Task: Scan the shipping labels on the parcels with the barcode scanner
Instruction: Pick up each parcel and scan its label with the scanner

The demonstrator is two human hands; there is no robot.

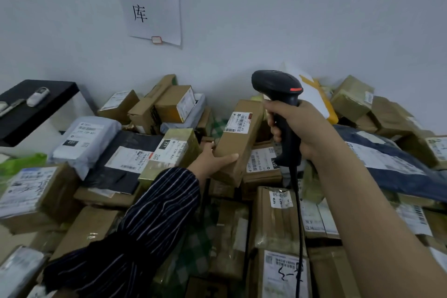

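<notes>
We find the left hand (pixel 212 157) gripping a long carton (pixel 238 143), label (pixel 238 122) upward; right hand (pixel 297 128) fingers closed round the scanner (pixel 278 94). Next, we judge: aim at the barcode.

Dim, flat indoor light, cool grey-blue cast; no source in view. Wall (pixel 290 19) evenly lit, darkening slightly toward the top corners. Shadows soft and weak, deepest in gaps between parcels (pixel 232 232) and under the black shelf (pixel 36 109) at left. No hard glare; faint sheen on taped box tops and on the barcode scanner (pixel 278 94) head. Wide-angle distortion marked: wall poster (pixel 154 0) bows, edges stretch, right forearm looms large. Overall image soft, smeary; small label print unreadable, lower corners most blurred. Striped sleeve (pixel 154 220) slightly motion-blurred.
</notes>
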